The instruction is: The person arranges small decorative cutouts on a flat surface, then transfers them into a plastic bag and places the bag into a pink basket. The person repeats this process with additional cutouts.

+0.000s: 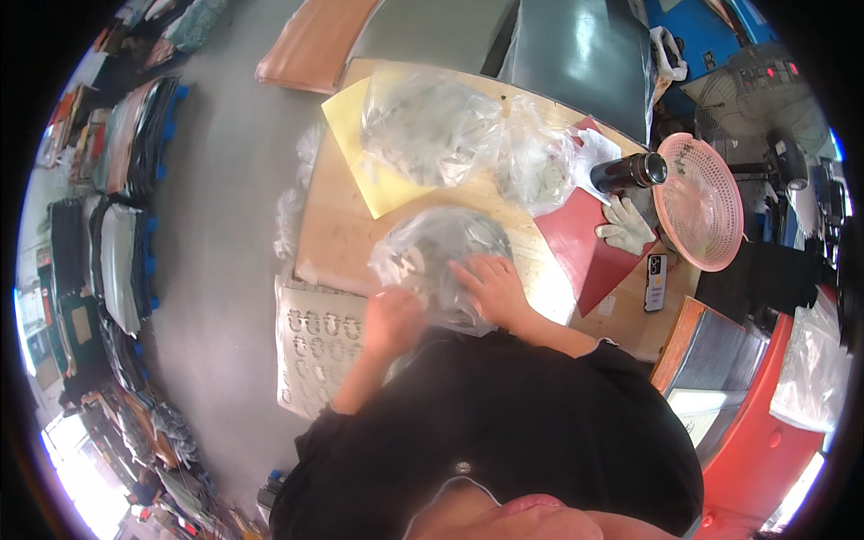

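A clear plastic bag [441, 238] with pale pieces inside lies at the table's near edge, directly before me. My right hand [495, 286] rests on its right side, fingers stretched out over the film. At the bag's lower left is my left hand [393, 319], smeared by motion, so its fingers and anything in them do not show clearly. Just left of it hangs a whitish sheet [319, 346] with rows of cut-out shapes, partly hidden by my forearm. Beyond lie a larger filled clear bag [430, 121] and a smaller one [537, 166].
Yellow paper [346, 112] and a red sheet [576, 238] cover parts of the wooden table [333, 234]. On its right are a dark flask [630, 171], a work glove [625, 225], a phone [656, 282] and a pink basket [700, 202]. A fan [760, 99] stands beyond.
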`<move>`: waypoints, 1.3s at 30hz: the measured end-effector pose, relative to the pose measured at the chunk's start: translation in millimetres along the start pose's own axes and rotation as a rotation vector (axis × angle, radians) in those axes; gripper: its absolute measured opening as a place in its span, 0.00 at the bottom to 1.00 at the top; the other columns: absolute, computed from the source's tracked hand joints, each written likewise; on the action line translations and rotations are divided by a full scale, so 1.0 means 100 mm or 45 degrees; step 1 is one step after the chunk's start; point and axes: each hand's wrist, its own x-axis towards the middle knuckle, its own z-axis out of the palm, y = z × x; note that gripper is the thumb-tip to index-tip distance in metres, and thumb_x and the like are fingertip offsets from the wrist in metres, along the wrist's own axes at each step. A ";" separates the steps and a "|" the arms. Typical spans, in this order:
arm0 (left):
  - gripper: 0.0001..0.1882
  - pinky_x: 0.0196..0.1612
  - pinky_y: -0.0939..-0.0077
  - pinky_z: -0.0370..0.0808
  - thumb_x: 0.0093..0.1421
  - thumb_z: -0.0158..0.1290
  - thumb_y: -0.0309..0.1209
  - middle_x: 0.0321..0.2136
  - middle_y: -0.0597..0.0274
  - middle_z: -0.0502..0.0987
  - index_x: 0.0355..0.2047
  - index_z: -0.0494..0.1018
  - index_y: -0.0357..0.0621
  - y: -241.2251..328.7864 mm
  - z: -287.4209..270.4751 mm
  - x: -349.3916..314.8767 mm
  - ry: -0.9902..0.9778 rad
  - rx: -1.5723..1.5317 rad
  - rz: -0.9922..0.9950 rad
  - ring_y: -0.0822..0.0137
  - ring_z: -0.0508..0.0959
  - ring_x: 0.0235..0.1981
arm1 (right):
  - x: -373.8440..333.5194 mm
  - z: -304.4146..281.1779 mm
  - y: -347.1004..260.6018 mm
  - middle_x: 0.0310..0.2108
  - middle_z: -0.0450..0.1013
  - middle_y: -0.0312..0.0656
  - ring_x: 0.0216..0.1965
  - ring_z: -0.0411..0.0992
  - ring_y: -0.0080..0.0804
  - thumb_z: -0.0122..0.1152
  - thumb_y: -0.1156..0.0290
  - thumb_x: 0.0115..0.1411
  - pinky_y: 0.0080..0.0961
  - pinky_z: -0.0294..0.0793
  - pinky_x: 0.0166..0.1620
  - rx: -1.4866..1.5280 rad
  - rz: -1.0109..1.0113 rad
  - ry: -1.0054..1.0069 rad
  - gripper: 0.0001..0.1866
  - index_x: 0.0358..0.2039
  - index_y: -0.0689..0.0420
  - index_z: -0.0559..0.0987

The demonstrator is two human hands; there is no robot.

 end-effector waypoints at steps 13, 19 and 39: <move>0.11 0.43 0.60 0.71 0.51 0.50 0.29 0.37 0.53 0.74 0.37 0.72 0.42 -0.01 1.23 1.24 -0.793 0.097 0.219 0.52 0.75 0.41 | -0.27 0.09 0.26 0.28 0.71 0.36 0.30 0.69 0.24 0.56 0.78 0.59 0.21 0.69 0.36 1.071 0.382 0.836 0.01 0.32 0.59 0.74; 0.14 0.40 0.59 0.72 0.51 0.51 0.31 0.39 0.53 0.73 0.39 0.72 0.44 -0.27 1.79 1.57 -0.709 0.483 0.456 0.52 0.76 0.39 | -0.30 0.02 0.24 0.28 0.74 0.40 0.32 0.72 0.42 0.66 0.75 0.40 0.36 0.70 0.37 0.719 0.062 0.873 0.11 0.29 0.54 0.78; 0.11 0.43 0.61 0.73 0.50 0.50 0.27 0.35 0.55 0.76 0.35 0.74 0.45 0.06 1.30 1.83 -0.657 0.388 0.597 0.54 0.77 0.40 | -0.31 0.06 0.15 0.29 0.73 0.39 0.33 0.72 0.42 0.59 0.77 0.42 0.37 0.70 0.38 0.612 0.066 0.783 0.10 0.29 0.54 0.76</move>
